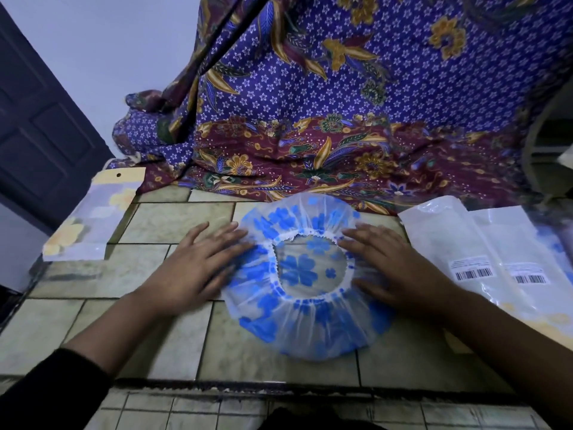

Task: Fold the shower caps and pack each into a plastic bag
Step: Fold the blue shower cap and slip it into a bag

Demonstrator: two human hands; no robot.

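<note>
From the head view, the shower cap [297, 333] lies spread round and flat in the middle of the counter [161, 342], its elastic opening facing up at me; it is clear plastic with blue flowers, and it is not yet folded. My left hand [198, 259] rests on its rim at nine o'clock and my right hand [393, 259] at three o'clock; the fingers of both are straight and spread, pressing the plastic down and gripping nothing.

I judge this cap to be at the flattening step, before the first fold; folding and bagging it are both left to do. At three o'clock from the cap, just beyond my right hand, lie the plastic bags [465, 243], flat and overlapping, with barcode labels showing; how many there are, and whether any are filled, I cannot tell. At ten o'clock, well apart, sits a flat packet [93, 218] with yellow flowers showing through it; it may be a cap already packed, though I am guessing.

The counter is covered in pale, worn tiles with dark grout, and its front edge runs across at six o'clock; a purple and maroon flowered cloth [341, 103] hangs at twelve o'clock and pools on the tiles just behind the cap; a dark panelled door [40, 135] stands at nine o'clock beside a plain pale wall [108, 41]; the light is dim and bluish.
</note>
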